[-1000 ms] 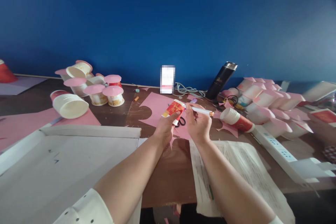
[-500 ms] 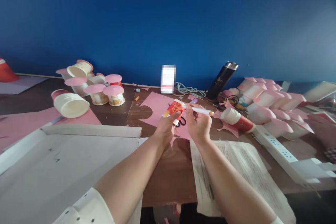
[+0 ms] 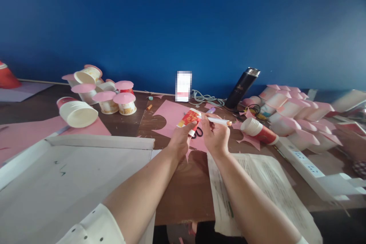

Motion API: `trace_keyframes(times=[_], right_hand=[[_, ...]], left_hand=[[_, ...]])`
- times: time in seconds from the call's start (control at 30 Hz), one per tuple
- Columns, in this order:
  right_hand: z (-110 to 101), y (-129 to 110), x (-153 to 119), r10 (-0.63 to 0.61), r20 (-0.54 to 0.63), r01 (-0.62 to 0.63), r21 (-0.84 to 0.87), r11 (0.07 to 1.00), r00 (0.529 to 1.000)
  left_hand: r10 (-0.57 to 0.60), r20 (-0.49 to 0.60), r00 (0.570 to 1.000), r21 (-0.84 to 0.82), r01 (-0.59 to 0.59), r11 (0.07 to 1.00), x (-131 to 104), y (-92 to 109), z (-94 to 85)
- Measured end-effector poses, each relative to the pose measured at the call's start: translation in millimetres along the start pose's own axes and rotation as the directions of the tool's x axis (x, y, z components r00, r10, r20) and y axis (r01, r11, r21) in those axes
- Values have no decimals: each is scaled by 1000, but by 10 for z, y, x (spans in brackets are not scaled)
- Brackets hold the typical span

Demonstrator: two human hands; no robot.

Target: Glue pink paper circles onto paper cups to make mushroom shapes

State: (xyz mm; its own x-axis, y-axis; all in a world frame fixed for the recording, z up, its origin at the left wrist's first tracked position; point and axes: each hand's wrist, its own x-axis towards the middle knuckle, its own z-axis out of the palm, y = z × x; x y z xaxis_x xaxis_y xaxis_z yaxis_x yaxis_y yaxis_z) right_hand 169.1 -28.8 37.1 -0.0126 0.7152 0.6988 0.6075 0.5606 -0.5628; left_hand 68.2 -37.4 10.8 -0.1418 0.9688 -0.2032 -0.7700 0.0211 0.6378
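Observation:
My left hand [image 3: 180, 140] is closed around a red and white paper cup [image 3: 187, 119], which lies tilted in it with yellow print on its side. A white marker pen [image 3: 219, 121] with an orange end is pinched in my right hand [image 3: 217, 137]. The pen's tip end meets the right side of the cup; my fingers hide the exact contact. Below the cup, the dark handles of scissors [image 3: 198, 132] show on a cut sheet of pink paper [image 3: 170, 112].
Paper cups with pink discs [image 3: 105, 97] stand at left, near a white box lid [image 3: 94, 143]. On the right are stacked red cups [image 3: 259, 130], a black thermos [image 3: 241, 88], a power strip [image 3: 300, 156] and more pink-topped cups [image 3: 294, 106]. A phone-like white screen [image 3: 183, 84] stands against the wall.
The marker pen and my right hand have shifted very slightly left and down against the cup. My left hand keeps its hold.

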Motion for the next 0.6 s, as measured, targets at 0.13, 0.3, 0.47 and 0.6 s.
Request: trace_keyframes(times=[0.13,0.3,0.47,0.6], right_hand=[[-2,-5,1,-3,9,3,-6,1000,1000],[-3,-15,-2,2,14,-2,-6,1000,1000],[-1,-31,-6,16,24,-16,-9,1000,1000],[1,-30,-7,7,31,-6,-9,1000,999]], left_hand=[[7,6,1000,-1,-7,1000,12,-5,-9],[3,16,1000,-13,-3,1000,21,-13,-18],[6,19,1000,-18,-6,1000,11,-6,-16],[7,15,1000,-22,-7,1000,17,-8,-17]])
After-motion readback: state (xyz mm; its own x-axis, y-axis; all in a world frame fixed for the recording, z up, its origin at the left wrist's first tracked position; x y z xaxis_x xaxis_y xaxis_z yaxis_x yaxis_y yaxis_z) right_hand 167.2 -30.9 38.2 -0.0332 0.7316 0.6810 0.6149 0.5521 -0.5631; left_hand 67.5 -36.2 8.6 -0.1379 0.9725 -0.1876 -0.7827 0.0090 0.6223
